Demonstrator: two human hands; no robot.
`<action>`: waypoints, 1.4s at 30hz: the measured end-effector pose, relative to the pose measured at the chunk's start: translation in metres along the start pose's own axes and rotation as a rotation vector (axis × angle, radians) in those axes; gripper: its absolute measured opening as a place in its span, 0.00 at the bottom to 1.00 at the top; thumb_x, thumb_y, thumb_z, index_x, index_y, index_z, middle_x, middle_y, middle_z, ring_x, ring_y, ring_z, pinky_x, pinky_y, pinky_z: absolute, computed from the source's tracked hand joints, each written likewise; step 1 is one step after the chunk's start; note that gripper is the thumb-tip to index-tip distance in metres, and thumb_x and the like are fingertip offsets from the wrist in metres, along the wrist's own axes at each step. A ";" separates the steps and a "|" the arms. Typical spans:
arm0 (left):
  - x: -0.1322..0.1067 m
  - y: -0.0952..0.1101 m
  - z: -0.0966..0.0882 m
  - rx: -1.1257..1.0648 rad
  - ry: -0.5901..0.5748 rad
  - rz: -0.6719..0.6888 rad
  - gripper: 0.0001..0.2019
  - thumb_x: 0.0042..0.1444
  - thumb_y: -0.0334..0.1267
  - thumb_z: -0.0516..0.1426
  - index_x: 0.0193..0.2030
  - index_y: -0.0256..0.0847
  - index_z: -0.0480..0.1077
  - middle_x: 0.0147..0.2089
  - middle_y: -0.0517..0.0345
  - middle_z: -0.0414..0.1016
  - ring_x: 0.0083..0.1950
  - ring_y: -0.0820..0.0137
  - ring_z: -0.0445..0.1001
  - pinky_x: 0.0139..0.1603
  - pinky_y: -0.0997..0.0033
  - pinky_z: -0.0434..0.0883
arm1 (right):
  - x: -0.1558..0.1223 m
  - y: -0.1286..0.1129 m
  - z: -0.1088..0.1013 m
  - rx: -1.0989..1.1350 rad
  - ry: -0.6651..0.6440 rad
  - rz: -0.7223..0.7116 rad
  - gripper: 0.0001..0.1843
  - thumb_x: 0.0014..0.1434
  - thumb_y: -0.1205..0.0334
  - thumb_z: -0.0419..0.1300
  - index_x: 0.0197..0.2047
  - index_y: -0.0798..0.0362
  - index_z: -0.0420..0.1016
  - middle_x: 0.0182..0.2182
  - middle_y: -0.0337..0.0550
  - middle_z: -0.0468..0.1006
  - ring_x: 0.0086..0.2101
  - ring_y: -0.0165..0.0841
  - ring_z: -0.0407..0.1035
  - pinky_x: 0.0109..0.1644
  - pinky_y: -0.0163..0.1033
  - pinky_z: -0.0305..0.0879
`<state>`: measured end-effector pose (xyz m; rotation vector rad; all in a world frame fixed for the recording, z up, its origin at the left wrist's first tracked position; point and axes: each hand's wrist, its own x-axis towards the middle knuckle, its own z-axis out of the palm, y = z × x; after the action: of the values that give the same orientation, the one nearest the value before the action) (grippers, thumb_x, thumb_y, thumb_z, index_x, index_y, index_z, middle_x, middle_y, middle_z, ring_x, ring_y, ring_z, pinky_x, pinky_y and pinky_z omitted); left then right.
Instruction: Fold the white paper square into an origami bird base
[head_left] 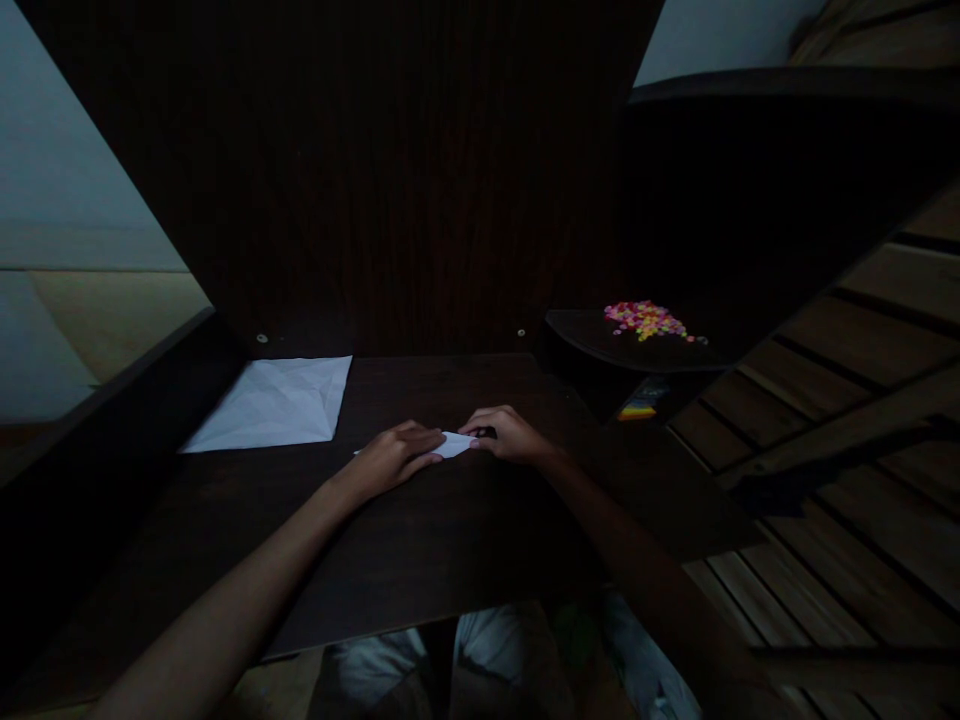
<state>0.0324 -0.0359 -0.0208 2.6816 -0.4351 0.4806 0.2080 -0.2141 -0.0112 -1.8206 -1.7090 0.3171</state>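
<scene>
A small piece of folded white paper (454,446) lies on the dark wooden desk (420,540), between my two hands. My left hand (397,452) rests across its left part, fingers stretched out flat and pressing it down; a thin tip of the paper shows past the wrist side. At the right end, my right hand (508,436) pinches the paper's edge between thumb and fingers. Much of the paper's left half is hidden under my left hand. To the left lies a larger creased white sheet (274,403), apart from both hands.
A heap of small colourful pieces (646,320) lies on a curved corner shelf (577,325) at the right. Below that shelf is an item with a yellow and orange edge (637,412). A dark panel (375,180) rises behind the desk, and a low side wall (112,400) borders it on the left.
</scene>
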 end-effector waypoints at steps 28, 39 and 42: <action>-0.001 0.001 0.008 0.092 -0.006 -0.103 0.17 0.64 0.44 0.51 0.52 0.39 0.73 0.54 0.49 0.75 0.51 0.63 0.70 0.53 0.60 0.71 | -0.005 -0.007 -0.012 0.057 -0.114 0.072 0.25 0.44 0.80 0.56 0.46 0.55 0.78 0.38 0.43 0.77 0.35 0.29 0.71 0.39 0.32 0.67; 0.001 0.002 0.010 0.119 0.021 -0.097 0.16 0.64 0.43 0.52 0.51 0.38 0.74 0.52 0.49 0.76 0.48 0.63 0.70 0.51 0.60 0.71 | -0.004 -0.004 -0.009 0.038 -0.078 0.107 0.10 0.52 0.68 0.62 0.39 0.56 0.80 0.33 0.43 0.76 0.30 0.28 0.68 0.34 0.32 0.64; 0.002 0.004 0.010 0.102 0.022 -0.123 0.16 0.63 0.43 0.52 0.51 0.37 0.74 0.52 0.48 0.76 0.48 0.63 0.70 0.51 0.60 0.70 | -0.003 -0.002 -0.006 0.047 -0.045 0.125 0.08 0.56 0.63 0.62 0.38 0.55 0.80 0.32 0.44 0.76 0.30 0.28 0.69 0.32 0.32 0.63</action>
<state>0.0354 -0.0438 -0.0278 2.7776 -0.2436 0.5088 0.2088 -0.2184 -0.0062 -1.9033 -1.6075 0.4496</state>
